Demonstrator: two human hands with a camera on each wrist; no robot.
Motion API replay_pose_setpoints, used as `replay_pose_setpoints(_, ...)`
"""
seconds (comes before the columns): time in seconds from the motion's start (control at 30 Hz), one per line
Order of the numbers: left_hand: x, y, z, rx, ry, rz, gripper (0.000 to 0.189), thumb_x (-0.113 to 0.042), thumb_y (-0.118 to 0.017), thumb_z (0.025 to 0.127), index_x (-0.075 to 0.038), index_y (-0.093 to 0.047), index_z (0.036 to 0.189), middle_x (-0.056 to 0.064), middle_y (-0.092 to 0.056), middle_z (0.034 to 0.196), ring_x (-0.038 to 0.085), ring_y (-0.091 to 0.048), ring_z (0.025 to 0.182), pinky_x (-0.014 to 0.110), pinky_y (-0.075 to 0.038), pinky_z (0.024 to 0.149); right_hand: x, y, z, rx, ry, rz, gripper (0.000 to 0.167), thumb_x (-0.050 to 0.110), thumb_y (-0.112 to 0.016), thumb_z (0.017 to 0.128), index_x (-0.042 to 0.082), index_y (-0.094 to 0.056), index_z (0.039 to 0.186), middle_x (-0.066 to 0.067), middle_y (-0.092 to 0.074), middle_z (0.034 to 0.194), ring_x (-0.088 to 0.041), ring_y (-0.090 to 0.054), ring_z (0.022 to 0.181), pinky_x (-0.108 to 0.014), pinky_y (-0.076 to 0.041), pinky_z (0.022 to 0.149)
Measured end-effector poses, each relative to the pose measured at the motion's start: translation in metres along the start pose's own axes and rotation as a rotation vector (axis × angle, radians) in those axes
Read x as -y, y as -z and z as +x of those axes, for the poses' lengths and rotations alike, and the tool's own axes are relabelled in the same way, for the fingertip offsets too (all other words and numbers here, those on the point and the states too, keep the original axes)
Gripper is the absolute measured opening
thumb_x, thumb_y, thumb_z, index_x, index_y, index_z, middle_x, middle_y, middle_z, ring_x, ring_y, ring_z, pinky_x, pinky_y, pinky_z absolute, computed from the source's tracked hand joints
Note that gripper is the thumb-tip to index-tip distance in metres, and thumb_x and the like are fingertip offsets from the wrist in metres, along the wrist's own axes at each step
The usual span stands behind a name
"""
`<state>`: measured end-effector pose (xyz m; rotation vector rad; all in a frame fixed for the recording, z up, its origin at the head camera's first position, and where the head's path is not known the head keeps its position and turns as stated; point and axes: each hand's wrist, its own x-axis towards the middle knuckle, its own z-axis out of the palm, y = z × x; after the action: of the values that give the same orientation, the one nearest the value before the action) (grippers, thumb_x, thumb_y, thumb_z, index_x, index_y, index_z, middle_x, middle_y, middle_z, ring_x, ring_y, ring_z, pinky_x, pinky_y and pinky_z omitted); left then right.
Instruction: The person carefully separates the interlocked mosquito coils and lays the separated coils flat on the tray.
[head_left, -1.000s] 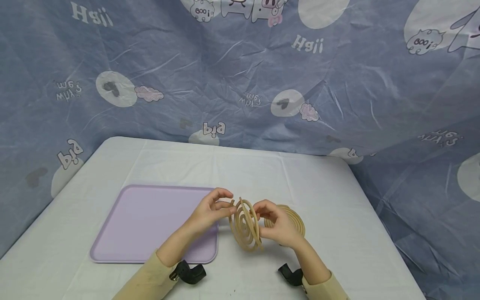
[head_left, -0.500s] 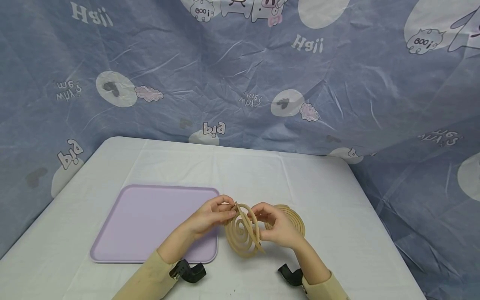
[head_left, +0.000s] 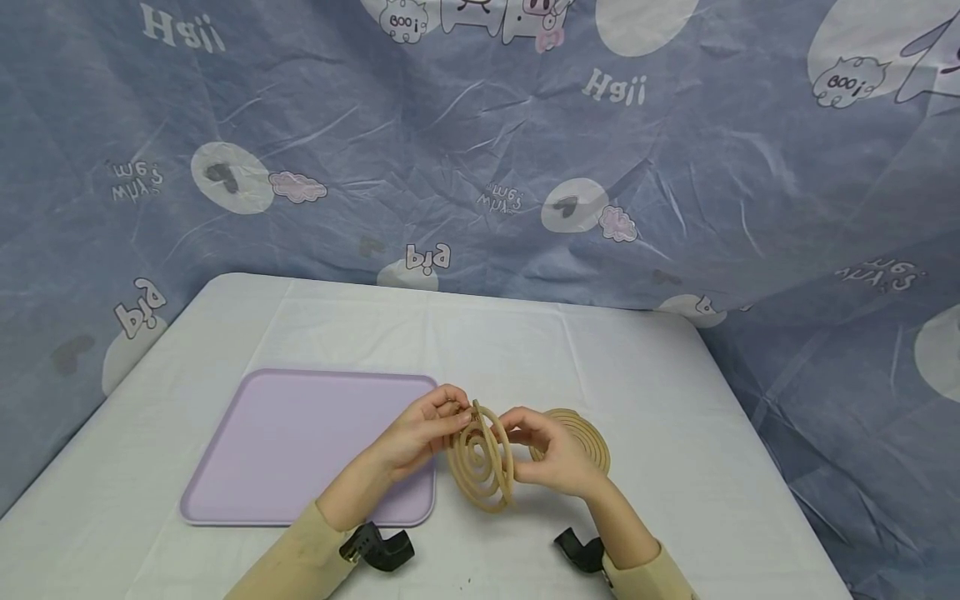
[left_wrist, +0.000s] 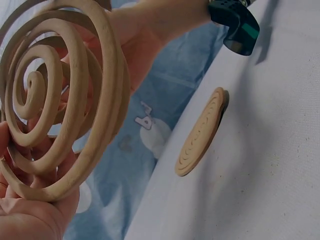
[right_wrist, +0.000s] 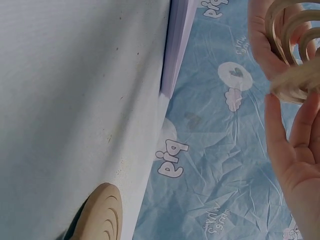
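Observation:
Between the two hands, above the table, a pair of tan mosquito coils [head_left: 476, 457] is held on edge, the spirals partly spread apart. My left hand [head_left: 417, 429] pinches the upper left rim with thumb and fingers. On the other side, my right hand [head_left: 557, 454] grips the right edge with curled fingers; in the right wrist view its fingertips [right_wrist: 274, 107] meet the blurred coil edge. Behind the right hand, further mosquito coils [head_left: 588, 437] lie flat on the table, partly hidden by that hand; the left wrist view shows these flat coils [left_wrist: 201, 134] edge-on.
A shallow lilac tray [head_left: 300, 377] lies on the left of the white-covered table [head_left: 630, 358], its right edge just by the left hand. A patterned blue cloth [head_left: 420, 150] hangs behind. Small crumbs [right_wrist: 110, 137] dot the white cover.
The held coils have shifted slightly left, and their spiral faces more toward the head camera. The left fingers have closed on the rim. The flat coils and tray have stayed put.

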<state>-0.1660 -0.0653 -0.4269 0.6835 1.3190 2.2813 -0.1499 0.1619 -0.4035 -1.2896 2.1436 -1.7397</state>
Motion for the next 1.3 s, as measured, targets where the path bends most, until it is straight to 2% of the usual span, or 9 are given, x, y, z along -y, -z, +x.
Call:
replay_pose_setpoints(0.23,-0.002,-0.001,0.000,0.001,0.000,-0.008,0.014,-0.001,-0.050,0.094,-0.012,-0.049,0.103,-0.001,-0.056,0.095,0.009,-0.056,0.084,0.021,-0.047,0.070,-0.002,0.002,0.001,0.010,0.047,0.002,0.034,-0.013,-0.064,0.080,0.000,-0.057,0.110,-0.012,-0.061,0.105,-0.019,-0.056,0.105,-0.043,-0.049,0.089)
replay_pose_setpoints(0.43,-0.003,-0.001,-0.001,0.021,0.030,0.020,0.013,-0.003,-0.052,0.094,-0.012,-0.049,0.102,-0.001,-0.056,0.096,0.010,-0.055,0.083,0.021,-0.045,0.066,-0.001,0.003,0.001,-0.013,0.054,-0.032,0.036,-0.014,-0.063,0.081,0.000,-0.056,0.114,-0.014,-0.056,0.112,-0.020,-0.053,0.110,-0.043,-0.049,0.089)
replay_pose_setpoints(0.57,-0.004,-0.002,-0.001,0.062,0.060,0.038,0.013,-0.004,-0.053,0.093,-0.013,-0.050,0.102,-0.001,-0.057,0.097,0.011,-0.057,0.083,0.022,-0.047,0.065,0.002,0.003,0.001,-0.010,0.026,-0.034,0.037,-0.012,-0.058,0.086,-0.003,-0.051,0.121,-0.019,-0.050,0.122,-0.026,-0.050,0.116,-0.046,-0.046,0.092)
replay_pose_setpoints(0.67,-0.004,-0.003,-0.001,0.092,0.084,0.055,0.012,-0.006,-0.054,0.094,-0.015,-0.051,0.102,-0.002,-0.057,0.096,0.010,-0.057,0.081,0.022,-0.046,0.063,0.003,0.003,0.001,0.022,-0.008,0.001,0.037,-0.011,-0.051,0.091,-0.004,-0.042,0.126,-0.022,-0.044,0.132,-0.032,-0.048,0.119,-0.048,-0.043,0.096)
replay_pose_setpoints(0.8,-0.003,-0.004,-0.002,0.115,0.104,0.067,0.012,-0.007,-0.053,0.095,-0.016,-0.051,0.103,-0.002,-0.058,0.096,0.010,-0.057,0.081,0.022,-0.046,0.063,0.002,0.002,0.000,0.071,-0.080,0.039,0.027,-0.004,-0.044,0.096,0.003,-0.039,0.122,-0.018,-0.040,0.137,-0.033,-0.050,0.118,-0.045,-0.044,0.095)
replay_pose_setpoints(0.93,-0.002,-0.004,-0.003,0.123,0.109,0.069,0.014,-0.007,-0.052,0.095,-0.015,-0.048,0.106,-0.002,-0.060,0.096,0.010,-0.058,0.083,0.023,-0.048,0.067,0.001,0.001,-0.001,0.083,-0.117,0.015,0.020,0.000,-0.044,0.098,0.008,-0.040,0.115,-0.017,-0.041,0.133,-0.029,-0.048,0.119,-0.045,-0.042,0.097)
replay_pose_setpoints(1.07,-0.001,-0.003,-0.003,0.131,0.085,0.071,0.014,-0.005,-0.050,0.096,-0.013,-0.047,0.108,-0.001,-0.059,0.095,0.010,-0.056,0.082,0.022,-0.047,0.067,-0.003,0.002,-0.002,0.090,-0.112,0.003,0.018,-0.002,-0.044,0.097,0.007,-0.042,0.113,-0.015,-0.045,0.130,-0.026,-0.045,0.122,-0.046,-0.039,0.100)
replay_pose_setpoints(1.3,-0.001,-0.004,-0.002,0.127,0.076,0.083,0.013,-0.003,-0.050,0.095,-0.012,-0.049,0.105,0.002,-0.058,0.094,0.010,-0.055,0.082,0.020,-0.047,0.068,-0.011,0.004,-0.002,0.098,-0.109,0.102,0.012,-0.002,-0.040,0.099,0.003,-0.045,0.108,-0.009,-0.055,0.108,-0.019,-0.056,0.103,-0.035,-0.048,0.087)
